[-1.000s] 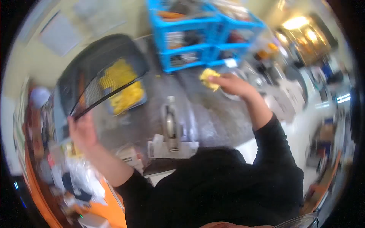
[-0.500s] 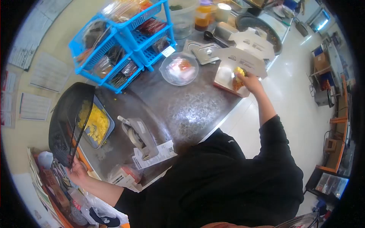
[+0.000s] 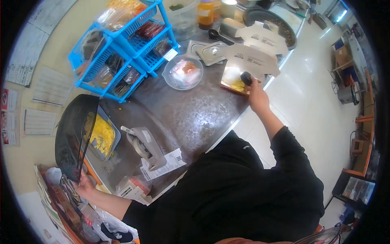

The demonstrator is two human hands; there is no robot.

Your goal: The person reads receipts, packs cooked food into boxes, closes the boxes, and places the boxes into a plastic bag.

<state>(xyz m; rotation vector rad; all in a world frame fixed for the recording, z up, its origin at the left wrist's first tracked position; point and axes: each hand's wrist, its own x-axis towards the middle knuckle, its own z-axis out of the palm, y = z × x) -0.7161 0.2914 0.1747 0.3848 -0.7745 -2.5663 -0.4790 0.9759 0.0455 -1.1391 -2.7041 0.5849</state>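
Note:
My left hand (image 3: 86, 186) is closed on the edge of a dark see-through cover (image 3: 69, 132), tilted up beside a metal tray (image 3: 116, 140). Yellow scrambled egg (image 3: 101, 137) lies in that tray, partly seen through the cover. At the table's right edge, my right hand (image 3: 258, 96) grips a black serving spoon (image 3: 245, 78), its handle mostly hidden by the fingers. The spoon's dark bowl is tipped over an open takeaway box (image 3: 248, 58). Inside the box are yellow egg (image 3: 237, 85) and something white (image 3: 231, 74).
Blue stacked baskets (image 3: 118, 61) with packets stand at the back left. A plastic bowl (image 3: 165, 76), metal lids (image 3: 211, 55) and a black ladle (image 3: 219, 36) lie near the box. A tape dispenser (image 3: 147, 144) rests on a printed paper (image 3: 170, 162). A round dark pan (image 3: 254, 18) sits behind.
The egg held up at my right hand has dropped into the box, and the spoon's dark bowl now shows. My left hand still holds the cover. The view has shifted slightly.

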